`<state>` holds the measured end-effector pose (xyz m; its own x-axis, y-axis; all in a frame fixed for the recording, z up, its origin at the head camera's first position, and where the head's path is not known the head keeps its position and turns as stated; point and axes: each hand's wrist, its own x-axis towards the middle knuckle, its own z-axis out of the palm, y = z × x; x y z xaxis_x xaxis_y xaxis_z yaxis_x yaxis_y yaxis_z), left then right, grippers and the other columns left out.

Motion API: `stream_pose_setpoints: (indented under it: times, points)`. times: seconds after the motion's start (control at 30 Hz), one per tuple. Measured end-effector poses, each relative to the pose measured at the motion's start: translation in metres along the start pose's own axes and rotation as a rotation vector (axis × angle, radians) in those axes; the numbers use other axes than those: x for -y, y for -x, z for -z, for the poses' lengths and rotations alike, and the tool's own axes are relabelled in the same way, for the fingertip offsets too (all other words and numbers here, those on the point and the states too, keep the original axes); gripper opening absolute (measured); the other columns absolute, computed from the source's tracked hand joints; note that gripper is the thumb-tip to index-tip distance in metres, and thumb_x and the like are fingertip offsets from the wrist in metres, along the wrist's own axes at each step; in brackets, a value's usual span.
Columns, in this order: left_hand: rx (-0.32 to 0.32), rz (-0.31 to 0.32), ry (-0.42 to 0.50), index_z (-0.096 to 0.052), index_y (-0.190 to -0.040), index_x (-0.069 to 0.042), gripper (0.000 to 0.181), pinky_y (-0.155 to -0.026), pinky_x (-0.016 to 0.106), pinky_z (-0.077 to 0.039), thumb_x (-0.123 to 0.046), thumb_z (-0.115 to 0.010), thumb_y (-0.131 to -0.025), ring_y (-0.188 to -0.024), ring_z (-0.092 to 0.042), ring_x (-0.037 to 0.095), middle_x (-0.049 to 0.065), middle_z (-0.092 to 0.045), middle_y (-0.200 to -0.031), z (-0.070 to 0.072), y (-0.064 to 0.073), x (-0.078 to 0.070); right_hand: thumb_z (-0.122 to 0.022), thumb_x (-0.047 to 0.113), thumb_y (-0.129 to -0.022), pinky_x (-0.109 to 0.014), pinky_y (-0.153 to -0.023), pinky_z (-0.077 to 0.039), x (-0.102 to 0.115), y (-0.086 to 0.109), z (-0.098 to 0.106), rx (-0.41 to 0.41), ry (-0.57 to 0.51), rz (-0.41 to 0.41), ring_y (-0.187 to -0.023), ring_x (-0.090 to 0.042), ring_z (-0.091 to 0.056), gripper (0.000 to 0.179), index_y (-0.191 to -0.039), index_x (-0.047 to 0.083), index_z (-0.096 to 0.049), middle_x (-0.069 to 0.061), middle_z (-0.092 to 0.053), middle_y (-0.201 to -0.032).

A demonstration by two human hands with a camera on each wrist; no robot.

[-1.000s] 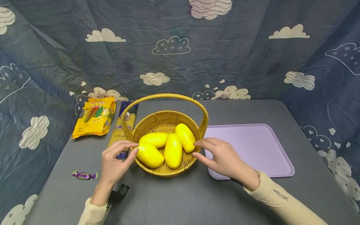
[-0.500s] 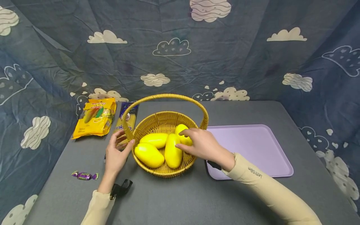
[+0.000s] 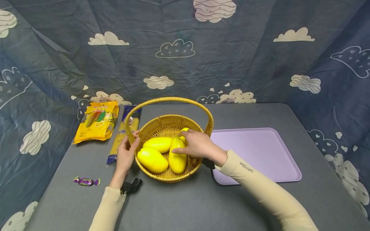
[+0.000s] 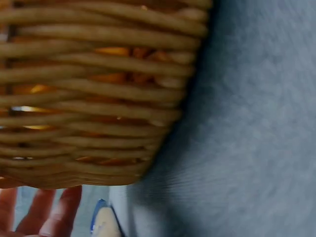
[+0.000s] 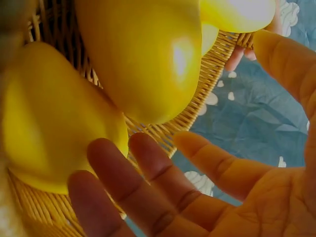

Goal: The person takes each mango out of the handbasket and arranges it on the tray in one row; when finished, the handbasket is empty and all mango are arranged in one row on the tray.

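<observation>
Several smooth yellow mangoes lie in a woven basket [image 3: 170, 120] with a tall arched handle. My left hand [image 3: 125, 157] holds the basket at its left rim by the foot of the handle; in the left wrist view its fingers [image 4: 59, 215] show past the basket wall. Over the basket's right side reaches my right hand [image 3: 199, 146], fingers spread and holding nothing. Its thumb overlaps the upright mango [image 3: 177, 162], and its fingers cover most of the back right mango [image 3: 185, 130]. In the right wrist view the fingertips come right up to one mango [image 5: 54, 123].
A lilac tray [image 3: 257, 154] lies right of the basket. On the left stand a yellow candy bag [image 3: 96, 123], a blue-and-yellow pasta packet [image 3: 117, 146] and a purple wrapped candy [image 3: 86, 181]. Cloud-print cloth [image 3: 245, 64] hangs behind the grey table [image 3: 185, 208].
My right hand has moved left from the basket's right rim to over the mangoes. My left hand has shifted from above the front left mango to the rim beside the handle.
</observation>
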<state>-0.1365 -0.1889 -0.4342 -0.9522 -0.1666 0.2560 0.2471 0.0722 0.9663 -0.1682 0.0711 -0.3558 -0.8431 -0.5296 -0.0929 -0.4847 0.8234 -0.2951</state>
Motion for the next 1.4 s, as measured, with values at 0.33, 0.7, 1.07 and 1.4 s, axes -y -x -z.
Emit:
stream_pose_setpoints:
  times: [0.33,0.7,1.07,1.4]
  points:
    - [-0.048,-0.039,0.026,-0.053,-0.110,0.011,0.021,-0.095,0.023,-0.040,-0.005,-0.054,-0.096,-0.123,-0.046,0.025,0.019,-0.052,-0.133,-0.003,-0.007,0.023,-0.061,0.062,-0.082,-0.039,-0.076,-0.048,0.002,-0.005,-0.001,0.085,-0.009,-0.048,-0.090,-0.023,-0.058,0.075,-0.133,0.008,-0.051,-0.012,-0.059,-0.116]
    - [-0.071,-0.062,0.057,-0.052,-0.104,0.010,0.020,-0.097,0.029,-0.038,-0.007,-0.057,-0.095,-0.121,-0.047,0.024,0.018,-0.053,-0.131,-0.006,-0.009,0.031,-0.060,0.061,-0.083,-0.040,-0.082,-0.047,0.001,-0.010,-0.002,0.132,-0.009,-0.063,-0.095,-0.025,-0.058,0.075,-0.131,0.004,-0.051,-0.013,-0.061,-0.110]
    - [-0.071,-0.037,0.146,-0.049,-0.104,0.012,0.022,-0.101,0.034,-0.035,-0.007,-0.056,-0.095,-0.124,-0.043,0.025,0.020,-0.048,-0.134,-0.008,-0.008,0.033,-0.061,0.064,-0.080,-0.038,-0.072,-0.047,0.001,-0.020,-0.002,0.165,0.026,-0.079,-0.085,-0.021,-0.056,0.072,-0.122,0.006,-0.055,-0.010,-0.060,-0.101]
    - [-0.072,-0.042,0.160,-0.049,-0.104,0.013,0.022,-0.102,0.035,-0.032,-0.005,-0.056,-0.095,-0.124,-0.043,0.025,0.019,-0.049,-0.133,-0.008,-0.009,0.033,-0.066,0.064,-0.075,-0.040,-0.066,-0.046,0.002,-0.027,-0.004,0.178,0.084,-0.095,-0.081,-0.020,-0.054,0.062,-0.103,0.009,-0.059,-0.005,-0.054,-0.088]
